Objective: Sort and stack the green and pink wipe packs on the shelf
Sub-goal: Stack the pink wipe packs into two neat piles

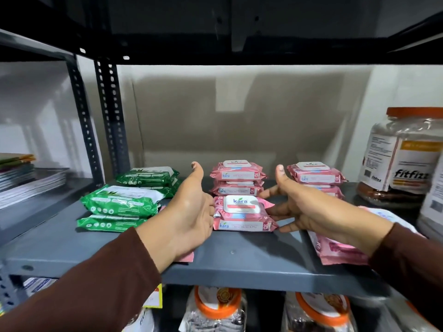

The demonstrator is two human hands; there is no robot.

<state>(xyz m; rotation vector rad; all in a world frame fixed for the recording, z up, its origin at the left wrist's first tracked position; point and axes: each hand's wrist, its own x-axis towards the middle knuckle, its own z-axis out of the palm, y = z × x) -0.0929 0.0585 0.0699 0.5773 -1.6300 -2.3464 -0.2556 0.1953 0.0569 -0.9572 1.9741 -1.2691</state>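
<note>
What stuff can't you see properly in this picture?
- Head view: pink pack under the left hand; the hand and sleeve cover all but a corner.
- Head view: pink packs at the front right; the right hand and its arm hide how many lie there.
- Head view: jar cut by the right edge; its small print is unreadable.
- Head view: the lower green packs, overlapped by the pack stacked above.

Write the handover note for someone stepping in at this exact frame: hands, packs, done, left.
Left hand and right hand: open, flanking the front pink pack, fingers against its ends.
Green packs: stacked at shelf left, front and rear piles.
Pink: centre rear stack, right rear stack.
Left to do: loose pink packs under the right forearm and one under the left wrist need stacking.
</note>
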